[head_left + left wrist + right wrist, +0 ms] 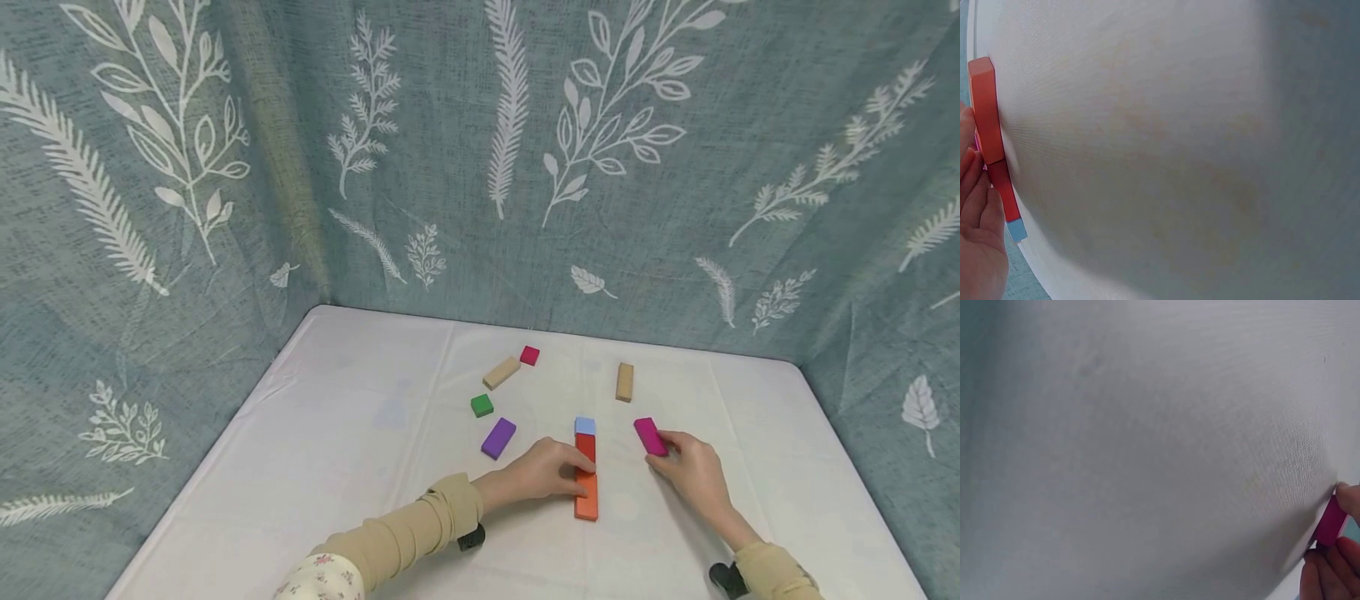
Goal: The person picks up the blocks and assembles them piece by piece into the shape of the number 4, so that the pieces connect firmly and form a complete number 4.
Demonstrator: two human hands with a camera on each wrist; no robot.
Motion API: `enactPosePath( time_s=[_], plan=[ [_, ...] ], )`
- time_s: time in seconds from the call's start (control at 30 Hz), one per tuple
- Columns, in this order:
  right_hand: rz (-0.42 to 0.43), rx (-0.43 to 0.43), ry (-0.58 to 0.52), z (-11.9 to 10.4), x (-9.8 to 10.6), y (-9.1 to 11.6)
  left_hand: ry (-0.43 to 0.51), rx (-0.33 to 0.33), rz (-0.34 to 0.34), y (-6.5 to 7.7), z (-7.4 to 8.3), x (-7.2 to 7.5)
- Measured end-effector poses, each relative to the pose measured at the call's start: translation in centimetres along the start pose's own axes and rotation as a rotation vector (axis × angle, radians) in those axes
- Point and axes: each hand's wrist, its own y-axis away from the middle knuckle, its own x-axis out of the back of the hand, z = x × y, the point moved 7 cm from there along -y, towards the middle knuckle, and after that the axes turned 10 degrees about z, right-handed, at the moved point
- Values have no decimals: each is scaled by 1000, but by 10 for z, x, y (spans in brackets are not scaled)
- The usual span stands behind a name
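Observation:
My left hand (542,472) reaches over a straight row of blocks, its thumb and index finger pinching the orange block (587,505) near its far end. Beyond that comes a red block (585,448), then a small light-blue block (585,426), all end to end on the cloth. In the left wrist view the fingers lie against the side of the orange block (985,112). To the right of the row, my right hand (696,475) holds a magenta block (649,437) between thumb and fingers. The right wrist view shows the magenta block (1331,522) at its edge.
A purple block (498,438) lies left of the row. Farther back are a green block (482,406), a wooden block (502,372), a small crimson block (529,356) and another wooden block (625,382). White cloth (352,400) covers the table; a patterned curtain (465,167) surrounds it.

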Motion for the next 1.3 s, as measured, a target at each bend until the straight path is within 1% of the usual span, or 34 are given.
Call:
enactPosePath(
  time_s=[0.3, 0.6, 1.0, 1.3],
  plan=[
    [20, 4, -21, 5, 2, -3, -6, -6, 12, -4, -2, -1],
    [44, 16, -59, 8, 3, -4, -2, 2, 6, -4, -3, -2],
    [16, 27, -88, 3, 7, -8, -2, -13, 9, -4, -4, -1],
    [-15, 34, -134, -1, 10, -14, -14, -22, 10, -3, -3, -2]
  ],
)
